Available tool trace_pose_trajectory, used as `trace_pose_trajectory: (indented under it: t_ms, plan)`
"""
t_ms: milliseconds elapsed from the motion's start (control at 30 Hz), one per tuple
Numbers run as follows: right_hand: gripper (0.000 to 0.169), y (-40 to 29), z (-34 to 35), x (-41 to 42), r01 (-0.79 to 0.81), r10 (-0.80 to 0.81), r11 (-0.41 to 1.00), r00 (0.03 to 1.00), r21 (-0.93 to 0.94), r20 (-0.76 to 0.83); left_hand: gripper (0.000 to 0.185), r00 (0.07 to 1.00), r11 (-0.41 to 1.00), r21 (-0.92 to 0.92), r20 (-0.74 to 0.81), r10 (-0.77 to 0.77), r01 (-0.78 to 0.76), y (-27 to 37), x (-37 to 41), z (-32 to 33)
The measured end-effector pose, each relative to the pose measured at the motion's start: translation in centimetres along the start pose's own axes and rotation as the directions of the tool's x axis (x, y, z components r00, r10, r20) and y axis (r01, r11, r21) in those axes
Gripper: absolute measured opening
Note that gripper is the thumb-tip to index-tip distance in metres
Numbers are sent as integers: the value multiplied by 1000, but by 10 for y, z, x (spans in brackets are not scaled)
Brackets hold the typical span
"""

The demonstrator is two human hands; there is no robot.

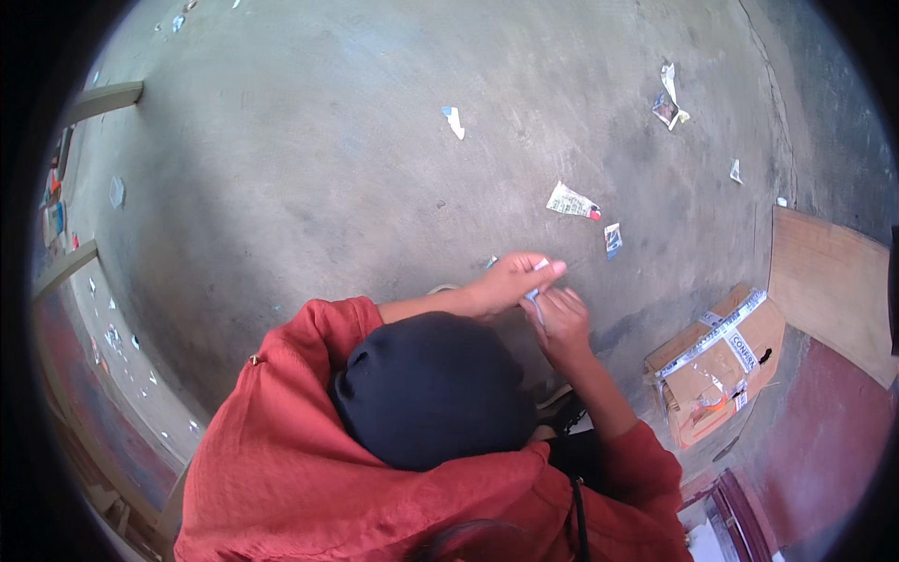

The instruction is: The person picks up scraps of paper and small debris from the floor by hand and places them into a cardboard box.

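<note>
In front of me, my left hand (518, 279) and my right hand (564, 317) come together low over the concrete floor (337, 183). Between them is a narrow whitish-blue strip (534, 292), thin and partly covered by the fingers; its material cannot be made out. The left thumb presses on its upper end, while the right fingers curl around its lower part. Red sleeves cover both upper arms. A rounded dark cloth-covered shape (435, 393) fills the space between the arms and hides part of the floor below the wrists.
Printed scraps (572, 202) (613, 240) lie just beyond my hands, with a crumpled one (669, 102) farther off. On the right are a taped cardboard box (723, 372) bearing writing and a flat cardboard sheet (829, 288). Beam-like legs (105, 100) jut in at left.
</note>
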State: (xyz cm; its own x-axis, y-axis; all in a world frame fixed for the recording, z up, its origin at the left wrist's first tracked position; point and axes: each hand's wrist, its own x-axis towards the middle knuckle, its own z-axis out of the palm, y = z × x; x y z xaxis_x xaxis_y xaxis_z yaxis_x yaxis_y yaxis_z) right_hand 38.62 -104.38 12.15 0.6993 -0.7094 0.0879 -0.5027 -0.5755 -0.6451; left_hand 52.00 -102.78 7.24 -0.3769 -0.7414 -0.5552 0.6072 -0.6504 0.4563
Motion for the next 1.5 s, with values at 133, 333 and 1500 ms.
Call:
trace_pose_trajectory:
  t_ms: [133, 333, 1500]
  plan:
    - [15, 3, 25, 17, -74, 71, 996, 995, -48, -69, 37, 966, 998, -41, -258, 29, -41, 15, 4, -15]
    - [18, 3, 31, 17, -428, 486, 856, 857, 289, -171, 38, 756, 919, 306, -532, 381, -248, 79, 12, -82]
    - [23, 111, 36, 54, -556, 555, 830, 831, 39, 38, 4, 949, 625, 774, -113, 294, -101, 85, 44, -96]
